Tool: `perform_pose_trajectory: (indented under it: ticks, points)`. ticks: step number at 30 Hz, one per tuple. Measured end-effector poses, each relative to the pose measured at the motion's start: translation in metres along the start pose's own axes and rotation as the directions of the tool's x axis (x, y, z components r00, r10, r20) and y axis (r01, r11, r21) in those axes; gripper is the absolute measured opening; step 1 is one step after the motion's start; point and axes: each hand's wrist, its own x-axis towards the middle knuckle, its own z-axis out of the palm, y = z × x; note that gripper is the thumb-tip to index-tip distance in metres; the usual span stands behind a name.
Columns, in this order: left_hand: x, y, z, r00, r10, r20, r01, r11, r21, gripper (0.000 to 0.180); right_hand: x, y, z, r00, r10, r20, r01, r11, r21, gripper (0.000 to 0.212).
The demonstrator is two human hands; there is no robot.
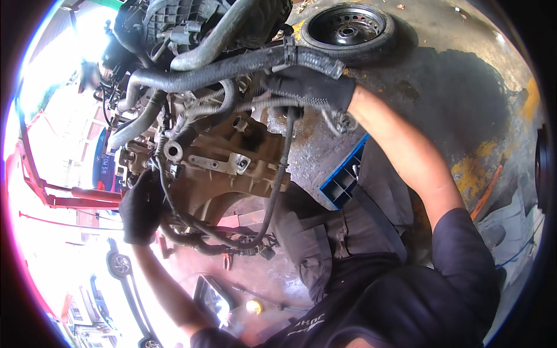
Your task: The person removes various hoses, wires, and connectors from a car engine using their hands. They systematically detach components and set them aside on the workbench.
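Observation:
An engine with its gearbox [232, 168] hangs in front of me, wrapped in hoses and wiring. My left hand [142, 207], in a black glove, is at the gearbox's left side. Its fingers are curled in beside a thin cable [166, 194], and what they grip is hidden. My right hand [310, 88], also gloved in black, reaches in from the right under a thick black hose [226, 68]. A grey corrugated tube [284, 102] crosses in front of that hand, and its fingertips are lost among the parts. Another corrugated tube [284, 165] loops down the gearbox's right side.
A wheel with a tyre [347, 32] lies on the stained floor at the far right. A blue divided tray [343, 180] is beside my leg. Red metal framework [81, 200] stands at the left. A lit lamp [253, 306] and red-handled pliers [227, 262] are below.

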Motion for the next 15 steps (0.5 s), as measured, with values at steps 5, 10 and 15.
perform_pose_trajectory:
  ticks: [5, 10, 15]
  points:
    - [0.005, 0.013, 0.016, 0.99, -0.104, -0.1, 0.126, 0.96, 0.251, 0.024, 0.031, 0.052, 0.037, 0.973, -0.1, 0.206, 0.121, 0.988, -0.092, 0.051]
    - [0.0, -0.025, 0.051, 0.933, -0.135, -0.332, 0.151, 0.988, 0.022, 0.03, 0.024, 0.079, 0.094, 0.898, -0.404, -0.176, 0.384, 0.913, -0.135, 0.062]
    - [0.007, -0.046, 0.059, 0.954, -0.071, -0.292, 0.03, 0.99, -0.141, 0.03, 0.027, 0.103, 0.121, 0.76, -0.588, -0.276, 0.442, 0.779, -0.444, 0.077]
